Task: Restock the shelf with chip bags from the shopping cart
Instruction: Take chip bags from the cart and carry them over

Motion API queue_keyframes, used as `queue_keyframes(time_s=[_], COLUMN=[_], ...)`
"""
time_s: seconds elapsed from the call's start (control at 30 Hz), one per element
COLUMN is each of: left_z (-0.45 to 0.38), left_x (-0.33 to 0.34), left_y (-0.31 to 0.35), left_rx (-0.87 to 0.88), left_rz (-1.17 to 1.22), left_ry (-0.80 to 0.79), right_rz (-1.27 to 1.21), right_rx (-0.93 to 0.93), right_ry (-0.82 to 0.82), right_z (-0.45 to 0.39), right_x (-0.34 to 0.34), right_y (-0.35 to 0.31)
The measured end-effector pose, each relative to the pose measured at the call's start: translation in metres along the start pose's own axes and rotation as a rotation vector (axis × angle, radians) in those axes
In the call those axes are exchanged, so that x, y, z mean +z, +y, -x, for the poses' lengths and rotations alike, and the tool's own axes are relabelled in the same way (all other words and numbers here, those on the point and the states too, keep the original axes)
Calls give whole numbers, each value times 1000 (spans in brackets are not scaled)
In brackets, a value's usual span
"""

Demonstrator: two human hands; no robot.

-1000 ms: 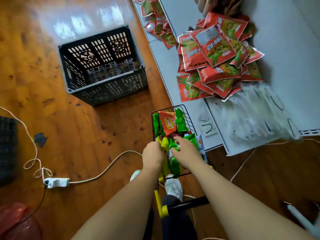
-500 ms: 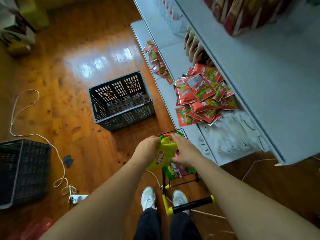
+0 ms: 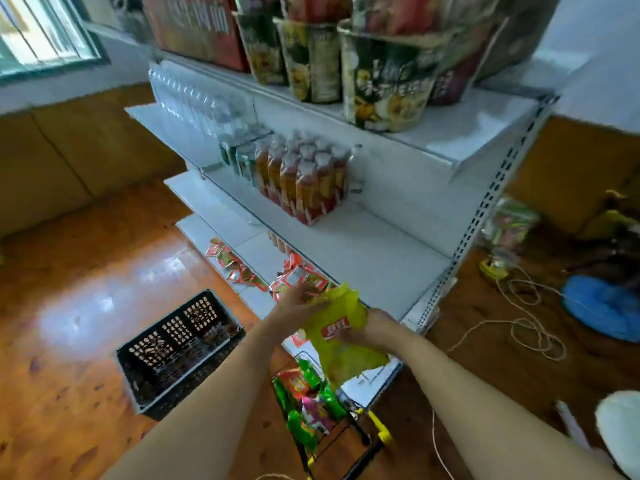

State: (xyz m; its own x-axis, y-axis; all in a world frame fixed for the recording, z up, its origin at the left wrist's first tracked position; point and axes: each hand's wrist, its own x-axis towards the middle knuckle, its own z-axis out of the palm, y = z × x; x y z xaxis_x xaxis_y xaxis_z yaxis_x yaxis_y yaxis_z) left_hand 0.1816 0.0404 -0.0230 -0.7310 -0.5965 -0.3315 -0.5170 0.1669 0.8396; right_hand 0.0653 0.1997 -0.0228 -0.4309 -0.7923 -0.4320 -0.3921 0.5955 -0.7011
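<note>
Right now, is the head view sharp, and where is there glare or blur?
Head view: motion blur smears the yellow bag held by both hands, left and right; window glare shines on the floor; wide-angle distortion bends the shelf.

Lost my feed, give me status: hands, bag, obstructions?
Both hands, left and right, grip the yellow chip bag. Bag above the cart, before the shelf. Nothing visibly blocking.

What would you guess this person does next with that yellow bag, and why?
Probably lift the yellow chip bag forward onto the bare white shelf beside the bottles. Both the left hand and right hand already grip it above the shopping cart, level with that shelf's front edge.
</note>
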Motion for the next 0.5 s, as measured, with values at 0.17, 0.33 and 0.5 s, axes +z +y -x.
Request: queue_keyframes(time_s=[0.17,0.33,0.5], left_z=[17,51,101], left_x=[84,209,341], left_y=[72,122,170], left_rx=[92,83,133], left_rz=[166,159,58], left_ry=[-101,-425,-644], right_rz=[-418,-865,-1063], right_rx=[95,225,298], right_ry=[378,868,1145], right_z=[79,189,294], right_x=[-38,-75,-112], right_y=[62,107,188])
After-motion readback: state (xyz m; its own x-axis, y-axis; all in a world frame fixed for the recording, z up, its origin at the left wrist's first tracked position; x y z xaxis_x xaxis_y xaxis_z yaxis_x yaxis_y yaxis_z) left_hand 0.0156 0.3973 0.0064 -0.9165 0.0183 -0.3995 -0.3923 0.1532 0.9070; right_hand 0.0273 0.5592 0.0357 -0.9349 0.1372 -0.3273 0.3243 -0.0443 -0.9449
